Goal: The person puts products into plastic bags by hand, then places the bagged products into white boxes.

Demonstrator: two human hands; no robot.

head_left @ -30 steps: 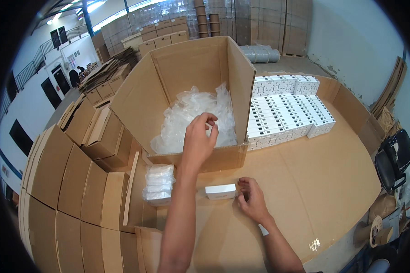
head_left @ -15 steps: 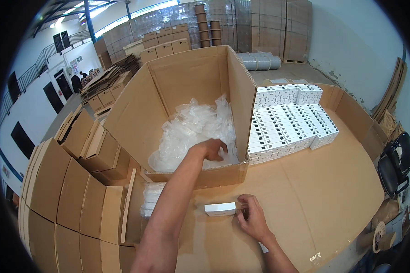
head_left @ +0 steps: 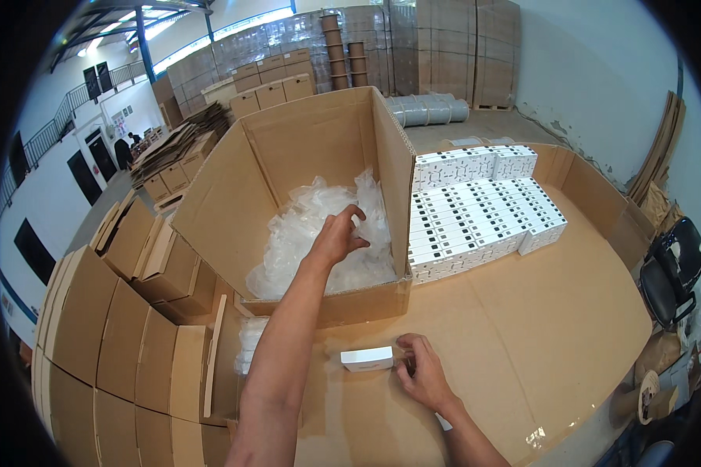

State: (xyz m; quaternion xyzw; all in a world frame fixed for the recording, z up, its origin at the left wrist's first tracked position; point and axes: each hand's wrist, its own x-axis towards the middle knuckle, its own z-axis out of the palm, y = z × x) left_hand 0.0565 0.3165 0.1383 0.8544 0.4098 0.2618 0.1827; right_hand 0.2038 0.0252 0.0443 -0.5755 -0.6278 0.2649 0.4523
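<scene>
My left hand (head_left: 337, 237) is over a pile of clear plastic bags (head_left: 300, 241) inside a large open cardboard box (head_left: 331, 310). Its thumb and forefinger are curved and apart, with nothing visible between them. On the cardboard-covered table in front lies a small white box (head_left: 368, 359), long side toward me. My right hand (head_left: 424, 373) is at its right end, thumb and fingers curled round that end. The exact contact is partly hidden by the fingers.
Rows of white boxes with dark squares (head_left: 483, 214) stand stacked right of the big box. A bundle of plastic-wrapped items (head_left: 249, 342) lies by my left forearm. Brown cartons (head_left: 117, 335) are piled at left, and a black chair (head_left: 674, 272) stands at right.
My left hand has risen and drawn back from the plastic bags, its fingers pointing upward more. My right hand stays at the small white box. The whole view has shifted slightly.
</scene>
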